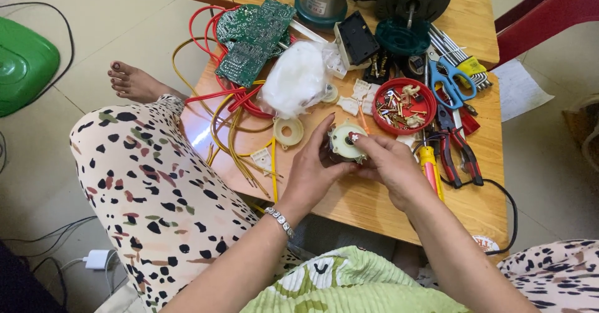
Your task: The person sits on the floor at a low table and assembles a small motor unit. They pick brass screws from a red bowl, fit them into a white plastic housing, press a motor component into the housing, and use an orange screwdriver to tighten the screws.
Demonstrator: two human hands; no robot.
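Leftmost, a green circuit board point(253, 38) and red and yellow wires point(228, 119) are spread over the wooden table point(374, 200). Nearer the middle, a small round motor point(347, 142) is held just above the table, cupped by the left hand point(310, 172) and pinched at its top face by the right hand point(390, 163). Its flat white face is turned up toward the camera, so its short axis is judged near upright. A slip could be caused by the fingertip grip; the red dish point(402, 106) of screws just behind could be upset. Farther right, pliers point(458, 151) and scissors point(450, 79) are laid.
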